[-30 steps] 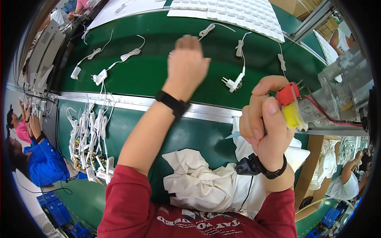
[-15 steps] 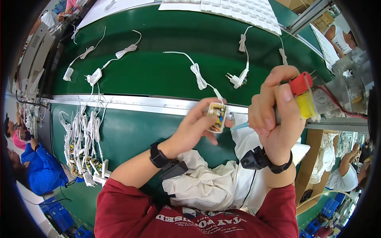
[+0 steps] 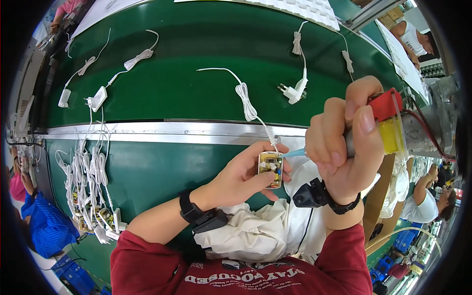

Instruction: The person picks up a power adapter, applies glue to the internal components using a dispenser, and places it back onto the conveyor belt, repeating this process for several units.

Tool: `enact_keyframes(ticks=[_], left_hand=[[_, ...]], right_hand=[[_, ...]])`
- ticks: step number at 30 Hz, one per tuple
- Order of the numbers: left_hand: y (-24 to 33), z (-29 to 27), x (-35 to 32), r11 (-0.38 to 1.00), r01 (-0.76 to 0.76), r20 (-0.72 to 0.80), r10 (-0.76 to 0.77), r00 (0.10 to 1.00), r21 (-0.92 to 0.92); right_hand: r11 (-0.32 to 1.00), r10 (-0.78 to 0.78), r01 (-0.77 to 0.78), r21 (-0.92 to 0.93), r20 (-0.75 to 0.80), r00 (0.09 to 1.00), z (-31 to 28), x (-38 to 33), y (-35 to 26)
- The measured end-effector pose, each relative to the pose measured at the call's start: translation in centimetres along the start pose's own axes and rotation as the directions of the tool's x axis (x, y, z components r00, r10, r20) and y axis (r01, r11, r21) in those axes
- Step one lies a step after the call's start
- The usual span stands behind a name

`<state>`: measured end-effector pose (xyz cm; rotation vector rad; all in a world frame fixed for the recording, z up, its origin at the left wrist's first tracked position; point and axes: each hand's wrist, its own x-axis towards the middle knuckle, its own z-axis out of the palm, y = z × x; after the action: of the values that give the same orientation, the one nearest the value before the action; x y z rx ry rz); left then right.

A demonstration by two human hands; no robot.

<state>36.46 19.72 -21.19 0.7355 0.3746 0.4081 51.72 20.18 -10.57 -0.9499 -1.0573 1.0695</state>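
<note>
My left hand [image 3: 241, 174] grips an open white power adapter [image 3: 270, 184] between thumb and fingers. Its circuit board with small yellow, blue and white parts faces up, and its bundled white cord [image 3: 247, 104] runs up over the metal rail. My right hand [image 3: 344, 135] is wrapped round a glue dispenser [image 3: 392, 135] with red and yellow parts at its top. Its pale blue tapered nozzle [image 3: 295, 153] points left, the tip at the adapter's upper right corner. Whether the tip touches the board, I cannot tell.
Several corded adapters lie on the green belt [image 3: 196, 44], among them a white plug adapter [image 3: 295, 92]. A heap of corded adapters [image 3: 91, 172] lies left on the bench. A metal rail [image 3: 196, 132] divides belt and bench. White cloth [image 3: 246, 228] lies before me; a cardboard box [image 3: 388, 196] stands right.
My left hand has lowered the adapter slightly and turned it more upright to view. The nozzle tip, formerly right of the adapter, now meets its upper right corner. The view has shifted somewhat.
</note>
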Motion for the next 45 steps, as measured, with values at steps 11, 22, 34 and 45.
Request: enact_keyframes(ticks=[11, 22, 34, 45], left_hand=[[-0.9, 0.3, 0.5, 1.0, 0.004, 0.009, -0.004, 1.0, -0.011], [-1.5, -2.9, -0.4, 0.985, -0.018, -0.128, -0.004, 0.992, -0.17], [-2.3, -4.5, -0.6, 0.978, -0.051, -0.073, 0.037, 0.997, -0.204], [-3.1, -4.2, -1.3, 0.941, -0.058, 0.018, 0.068, 0.998, -0.333]], right_hand=[[0.999, 0.003, -0.004, 0.032, 0.045, 0.999, -1.0, -0.5, 0.2], [0.992, 0.066, -0.054, -0.117, 0.098, 0.993, 0.6, -2.4, 1.4], [0.997, 0.046, -0.035, -0.061, 0.181, 0.982, 0.7, -2.5, 3.6], [0.993, 0.061, -0.05, -0.105, 0.113, 0.992, 1.5, -4.1, 3.6]])
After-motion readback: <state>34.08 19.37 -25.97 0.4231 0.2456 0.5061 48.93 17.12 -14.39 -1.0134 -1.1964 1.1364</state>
